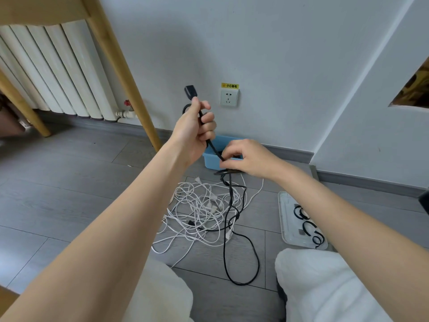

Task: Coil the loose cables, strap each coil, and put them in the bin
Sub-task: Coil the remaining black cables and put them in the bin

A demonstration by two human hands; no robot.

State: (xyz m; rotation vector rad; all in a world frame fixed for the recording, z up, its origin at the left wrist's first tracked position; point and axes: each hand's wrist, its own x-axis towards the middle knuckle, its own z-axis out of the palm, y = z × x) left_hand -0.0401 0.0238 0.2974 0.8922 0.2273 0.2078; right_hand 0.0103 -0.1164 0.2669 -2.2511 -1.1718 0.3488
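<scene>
Radiator (53,73), far left wall. Left hand (195,129): fingers curled round black cable (232,219) near its plug end, held up. White cables (197,212): tangled on floor, centre. Bin (210,159): blue, far, by wall. Right hand (249,158): fingers pinching same cable. Tray (284,219) with straps (308,225), right.

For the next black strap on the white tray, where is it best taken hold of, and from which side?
Judging from this view, take the strap nearest the wall at the middle of its curled arc, coming from above with a pinch grip. It lies flat on the white tray, so only its top face is exposed, and its open C shape leaves room for a fingertip inside the curve. The right hand is nearest.
</scene>
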